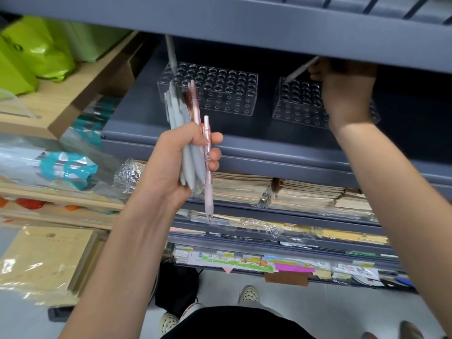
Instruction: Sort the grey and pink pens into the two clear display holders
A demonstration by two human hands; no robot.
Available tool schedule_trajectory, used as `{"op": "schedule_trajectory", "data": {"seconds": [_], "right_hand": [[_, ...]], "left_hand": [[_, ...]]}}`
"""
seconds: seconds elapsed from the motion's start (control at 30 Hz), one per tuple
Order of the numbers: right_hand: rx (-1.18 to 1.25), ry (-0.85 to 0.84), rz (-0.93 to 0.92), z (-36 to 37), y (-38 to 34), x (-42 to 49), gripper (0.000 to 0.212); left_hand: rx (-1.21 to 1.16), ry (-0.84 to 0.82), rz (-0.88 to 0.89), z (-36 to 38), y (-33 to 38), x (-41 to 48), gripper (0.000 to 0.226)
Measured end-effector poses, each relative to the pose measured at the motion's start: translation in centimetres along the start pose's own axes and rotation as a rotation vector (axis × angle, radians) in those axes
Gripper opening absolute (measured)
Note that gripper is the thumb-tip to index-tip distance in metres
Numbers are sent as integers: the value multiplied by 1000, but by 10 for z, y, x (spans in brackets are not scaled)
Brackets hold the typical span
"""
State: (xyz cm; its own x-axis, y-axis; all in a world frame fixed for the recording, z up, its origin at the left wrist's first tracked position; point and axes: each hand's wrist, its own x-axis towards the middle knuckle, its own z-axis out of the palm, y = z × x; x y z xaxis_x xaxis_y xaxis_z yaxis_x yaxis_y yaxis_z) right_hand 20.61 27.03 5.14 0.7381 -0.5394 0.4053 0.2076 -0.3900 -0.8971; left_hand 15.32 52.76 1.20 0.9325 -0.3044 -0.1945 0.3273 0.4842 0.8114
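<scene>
Two clear holders [227, 99], at least two pink pens [208, 172], and several grey pens [189, 157].

Bright, even overhead light falls on my forearms and on the pale tiled floor [318, 302] at 6 o'clock. The recess under the grey metal upper shelf [220, 20] lies in shadow from 12 to 3 o'clock. My right hand [342, 94] and the slim grey plastic pen [302, 69] it pinches read dark and soft there. Glare streaks the glossy lime-green plastic bags [36, 52] at 10 o'clock and the clear crinkled wrapping [127, 174] near centre. My left hand [181, 162], gripping a bundle of grey and pink plastic pens [193, 155], is sharpest. Margins at 8 and 4 o'clock smear, and wide-angle distortion bows the shelf edges.
</scene>
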Motion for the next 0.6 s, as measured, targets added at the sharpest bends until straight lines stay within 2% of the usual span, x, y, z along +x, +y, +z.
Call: {"op": "schedule_trajectory", "data": {"seconds": [0.1, 0.2, 0.3, 0.6], "right_hand": [[-205, -77, -96, 7, 1, -1, 42], [-415, -135, -213, 16, -1, 1, 20], [-604, -197, -168, 18, 5, 9, 31], [-593, -312, -105, 16, 9, 13, 27]], "left_hand": [[6, 29, -4, 2, 0, -1, 19], [9, 61, 4, 2, 1, -1, 18], [22, 58, 14, 0, 1, -2, 15], [24, 19, 31, 0, 0, -5, 13]]}}
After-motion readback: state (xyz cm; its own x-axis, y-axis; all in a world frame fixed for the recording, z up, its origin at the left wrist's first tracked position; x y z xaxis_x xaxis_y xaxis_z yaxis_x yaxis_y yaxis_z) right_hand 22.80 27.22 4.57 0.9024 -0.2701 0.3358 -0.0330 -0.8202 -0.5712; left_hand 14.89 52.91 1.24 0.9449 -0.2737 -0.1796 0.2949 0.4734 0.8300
